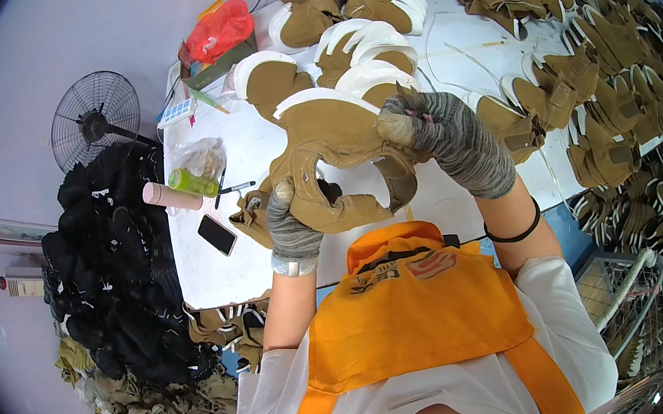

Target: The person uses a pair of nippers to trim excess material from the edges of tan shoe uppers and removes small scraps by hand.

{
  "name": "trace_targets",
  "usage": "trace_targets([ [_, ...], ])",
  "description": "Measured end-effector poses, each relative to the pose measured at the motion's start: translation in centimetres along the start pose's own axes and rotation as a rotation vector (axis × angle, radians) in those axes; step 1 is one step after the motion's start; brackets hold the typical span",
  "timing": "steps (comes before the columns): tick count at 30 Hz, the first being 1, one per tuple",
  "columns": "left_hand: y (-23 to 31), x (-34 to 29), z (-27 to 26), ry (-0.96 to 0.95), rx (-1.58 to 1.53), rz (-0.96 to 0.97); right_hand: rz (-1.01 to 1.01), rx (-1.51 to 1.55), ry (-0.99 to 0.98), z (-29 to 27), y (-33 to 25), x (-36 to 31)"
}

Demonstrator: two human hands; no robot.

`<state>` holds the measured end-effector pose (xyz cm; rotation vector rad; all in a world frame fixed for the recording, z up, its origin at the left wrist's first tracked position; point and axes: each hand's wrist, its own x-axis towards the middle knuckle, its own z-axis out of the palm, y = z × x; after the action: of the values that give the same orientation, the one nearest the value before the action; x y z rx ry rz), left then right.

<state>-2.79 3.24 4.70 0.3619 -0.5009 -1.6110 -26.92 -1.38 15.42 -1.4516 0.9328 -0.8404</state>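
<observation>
Between my two hands, above the white table [445, 253], I hold a brown shoe upper [330, 128] with a white edge along its toe. My left hand [291, 227], in a grey knit glove, grips its lower left side with the thumb on top. My right hand [447, 139], gloved the same way with bare fingertips, pinches its upper right side. Through the upper's opening the table shows. Just beyond it lie more brown uppers [274, 86] with white edging. Other brown pieces [254, 216] lie partly hidden behind my left hand.
Left on the table are a phone [217, 235], a pink bottle [171, 196], a green bottle [194, 181], pens and a box [219, 66] with a red bag. Piles of brown uppers [602, 149] line the right. A fan [95, 120] and black pieces [110, 259] stand left.
</observation>
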Motion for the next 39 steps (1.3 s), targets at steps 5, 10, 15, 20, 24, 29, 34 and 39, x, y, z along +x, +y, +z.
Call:
trace_targets([
  [5,0.4,-0.2,0.5,0.02,0.04,0.034,-0.184,-0.011,0.232,0.6,1.2,-0.5],
  [10,0.7,0.0,0.5,-0.012,0.119,0.032,-0.502,-0.328,0.421,1.5,2.7,-0.9],
  [15,0.4,0.2,2.3,0.069,0.223,0.09,-0.52,-0.58,0.446,1.9,2.0,-0.4],
  [20,-0.2,0.0,3.5,0.113,0.365,0.057,-0.579,-0.817,0.521,1.7,2.9,-0.1],
  [24,-0.4,-0.4,4.8,0.075,0.05,-0.107,-0.599,-0.552,0.466,1.4,4.3,0.5],
  [29,0.2,0.2,5.6,-0.09,-0.25,-0.213,-0.151,0.287,0.28,-2.9,5.9,0.5],
  [34,0.4,0.1,5.5,-0.024,-0.267,-0.219,-0.478,-0.155,0.256,-2.4,3.1,-0.5],
  [39,0.4,-0.2,5.9,-0.004,-0.21,-0.234,-0.611,-0.802,0.158,-3.2,1.6,0.0],
])
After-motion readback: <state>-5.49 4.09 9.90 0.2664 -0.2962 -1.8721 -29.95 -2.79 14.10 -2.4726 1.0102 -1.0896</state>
